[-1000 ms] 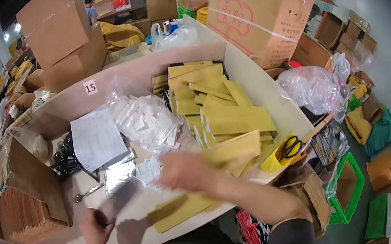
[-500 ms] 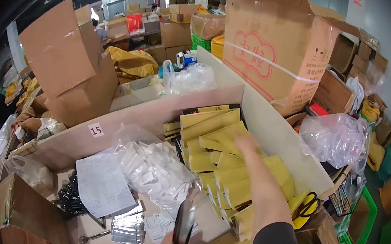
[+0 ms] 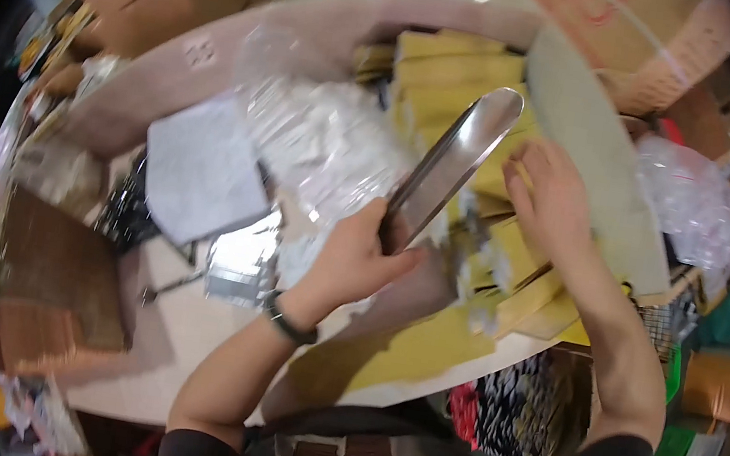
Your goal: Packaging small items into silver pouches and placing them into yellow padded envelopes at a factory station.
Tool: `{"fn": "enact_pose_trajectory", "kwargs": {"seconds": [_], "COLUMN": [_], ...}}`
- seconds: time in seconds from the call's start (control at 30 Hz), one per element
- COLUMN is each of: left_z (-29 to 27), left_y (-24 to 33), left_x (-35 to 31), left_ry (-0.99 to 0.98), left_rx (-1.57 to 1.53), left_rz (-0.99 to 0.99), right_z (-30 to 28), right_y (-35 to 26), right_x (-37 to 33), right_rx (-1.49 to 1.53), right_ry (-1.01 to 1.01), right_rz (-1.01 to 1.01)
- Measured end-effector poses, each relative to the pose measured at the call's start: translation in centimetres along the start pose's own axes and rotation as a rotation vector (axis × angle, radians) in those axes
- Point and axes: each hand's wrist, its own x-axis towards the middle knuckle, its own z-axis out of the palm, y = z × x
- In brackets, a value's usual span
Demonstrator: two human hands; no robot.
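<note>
Angle the shoehorn (image 3: 468, 145), clasped in the left hand (image 3: 350, 256), clear of the right hand (image 3: 551, 196), loosely spread by the far-right envelopes (image 3: 456, 80).

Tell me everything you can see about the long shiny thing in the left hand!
The long shiny thing is slim and straight-sided, with a smooth silver-grey face that looks like metal and a darker edge along its left side. Its far end is rounded. The left hand grips its near end and hides part of it. It slants up and to the right in the picture, in front of yellow packets. Finer details are blurry.
</note>
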Motion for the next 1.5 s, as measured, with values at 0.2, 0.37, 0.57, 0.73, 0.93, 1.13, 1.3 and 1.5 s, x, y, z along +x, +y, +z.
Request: {"fn": "enact_pose_trajectory", "kwargs": {"seconds": [0.2, 0.37, 0.57, 0.73, 0.93, 1.13, 1.3, 1.5], "left_z": [-4.9, 0.5, -2.0, -3.2, -4.5, -4.0, -4.4, -7.8], "left_y": [-7.9, -7.3, -8.1, -11.3, -11.4, -11.3, -10.4, -11.0], "left_x": [-20.1, -23.2, -23.6, -25.0, -27.8, -29.7, -29.4, -29.0], "left_ry": [-0.002, 0.031, -0.107, 0.221, 0.337, 0.321, 0.27, -0.1], "left_rx": [-0.033, -0.564, -0.352, -0.538, 0.233, 0.454, 0.483, 0.584], "left_rz": [-0.558, -0.398, -0.299, -0.418, -0.492, -0.349, -0.359, -0.196], "right_z": [10.4, 17.6, 13.6, 15.3, 17.8, 17.1, 18.6, 18.8], "right_y": [-10.9, -12.8, -14.3, -21.0, -18.5, -18.9, -18.9, -18.4], "right_x": [-15.4, -16.3, -16.6, -16.7, -16.1, -16.2, -17.3, -16.3], "right_rx": [0.147, 0.255, 0.065, 0.227, -0.014, -0.058, 0.07, 0.203], "right_ry": [-0.356, -0.431, -0.261, -0.37, -0.482, -0.504, -0.323, -0.428], "right_rz": [-0.756, -0.693, -0.612, -0.211, -0.037, -0.02, -0.094, 0.137]}}
